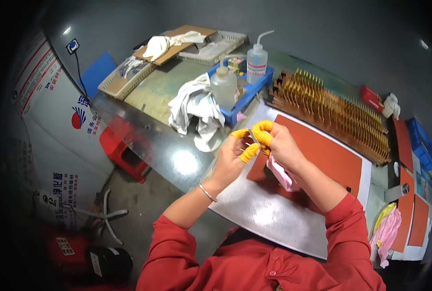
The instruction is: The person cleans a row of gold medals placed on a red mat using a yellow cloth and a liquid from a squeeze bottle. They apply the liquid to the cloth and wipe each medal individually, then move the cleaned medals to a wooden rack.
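In head view, gripping a small thin grey piece (254, 137) in the right hand (285, 147), with yellow-capped fingers (263, 127) pinched narrow on it. Curled at the same piece with the left hand (229, 157), thumb and index tips close to its ends; cannot tell whether really gripping. Held up over the table (177, 167), near the left edge of a flat orange-brown rectangular mat (323, 153). Just under the right hand, a crumpled pale pink cloth (280, 173); cannot tell whether held.

Table: shiny grey at the front, greenish farther back, with bright lamp glare. Under the mat, a flat white sheet (366, 182). Along the mat's far side, a long brown rack (332, 116) with close rows of upright gold-coloured plates. Left of that, a blue plastic tray (231, 118) with two translucent squeeze bottles (257, 63) inside. Next to the tray, a heaped white cloth (194, 109). Farther back, two pale plastic baskets (124, 82) and a flat brown board (184, 41) with white fabric (162, 46) on top. At far right, a small red box (372, 98), a blue bin (420, 145), a short metallic cylinder (396, 193), and pink and yellow cloths (387, 233) near the table edge.

Room: plain grey wall (298, 29) behind, and at left a large white printed panel (56, 140) below a wall socket (73, 46) with dark cable. On the grey floor (145, 213), a red plastic stool (124, 148) beside the table.
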`<state>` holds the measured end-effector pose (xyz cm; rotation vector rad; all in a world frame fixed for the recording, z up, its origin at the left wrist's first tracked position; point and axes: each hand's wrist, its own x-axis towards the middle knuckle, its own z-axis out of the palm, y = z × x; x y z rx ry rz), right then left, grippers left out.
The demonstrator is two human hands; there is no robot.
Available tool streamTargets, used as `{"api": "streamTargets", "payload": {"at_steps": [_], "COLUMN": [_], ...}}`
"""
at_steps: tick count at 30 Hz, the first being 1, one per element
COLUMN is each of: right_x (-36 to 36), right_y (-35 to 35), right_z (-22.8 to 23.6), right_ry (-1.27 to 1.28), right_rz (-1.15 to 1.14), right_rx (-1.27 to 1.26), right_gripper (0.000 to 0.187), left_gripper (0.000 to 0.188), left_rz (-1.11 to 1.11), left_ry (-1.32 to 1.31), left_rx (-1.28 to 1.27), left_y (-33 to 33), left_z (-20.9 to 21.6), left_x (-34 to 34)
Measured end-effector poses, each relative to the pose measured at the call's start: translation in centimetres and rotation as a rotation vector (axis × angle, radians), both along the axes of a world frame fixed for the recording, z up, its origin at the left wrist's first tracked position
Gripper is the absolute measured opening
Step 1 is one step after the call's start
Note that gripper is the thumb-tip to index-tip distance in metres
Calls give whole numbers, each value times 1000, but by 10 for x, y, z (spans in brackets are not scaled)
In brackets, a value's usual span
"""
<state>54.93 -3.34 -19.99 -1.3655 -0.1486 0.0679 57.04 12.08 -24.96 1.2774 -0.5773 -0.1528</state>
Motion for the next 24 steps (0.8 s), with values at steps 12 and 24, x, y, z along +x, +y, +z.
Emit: {"api": "streamTargets", "payload": {"at_steps": [12,24], "right_x": [169,182], "right_y": [-26,-11], "right_z": [27,26], "right_ry": [-92,-108], "right_rz": [-175,-148], "right_rx": [397,308], "right_gripper": [23,22], "left_gripper": [78,66], "left_rz": [644,601], "left_ry": [-395,-281], "left_rx": [471,418], "left_y": [10,6], "left_z": [10,9], "left_x": [163,172]}}
